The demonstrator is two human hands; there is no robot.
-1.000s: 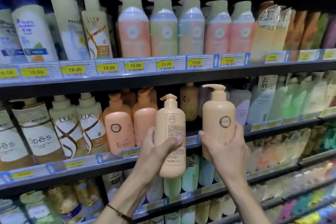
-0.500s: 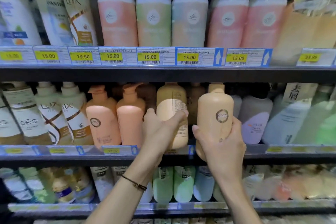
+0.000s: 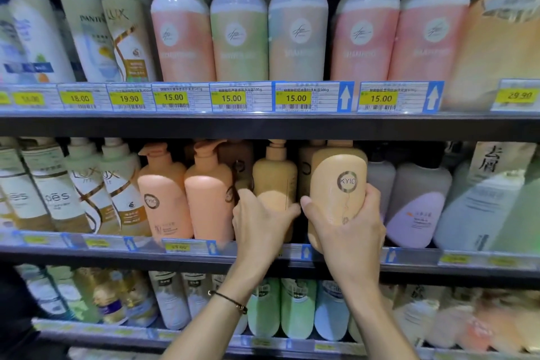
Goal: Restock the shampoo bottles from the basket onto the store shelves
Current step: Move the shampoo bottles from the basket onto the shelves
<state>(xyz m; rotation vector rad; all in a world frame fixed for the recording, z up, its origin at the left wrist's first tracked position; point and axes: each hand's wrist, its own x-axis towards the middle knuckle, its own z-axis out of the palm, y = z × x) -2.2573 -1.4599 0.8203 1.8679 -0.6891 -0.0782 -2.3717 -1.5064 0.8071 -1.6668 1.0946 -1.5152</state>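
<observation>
The left hand [image 3: 260, 222] curls fingers and thumb round a beige pump bottle [image 3: 274, 181] standing on the middle shelf [image 3: 117, 261], beside pink pump bottles [image 3: 163, 193]. The right hand [image 3: 350, 231] clasps a tan KYIO bottle [image 3: 336, 164] (label outward) at the shelf's front edge.

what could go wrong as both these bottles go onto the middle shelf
1. The right-hand bottle has its top hidden behind the upper shelf's edge; the pump could catch there.
2. The left-hand bottle sits close beside a pink bottle and might knock it.
3. It shows no logo, so it may end up backwards.
</observation>
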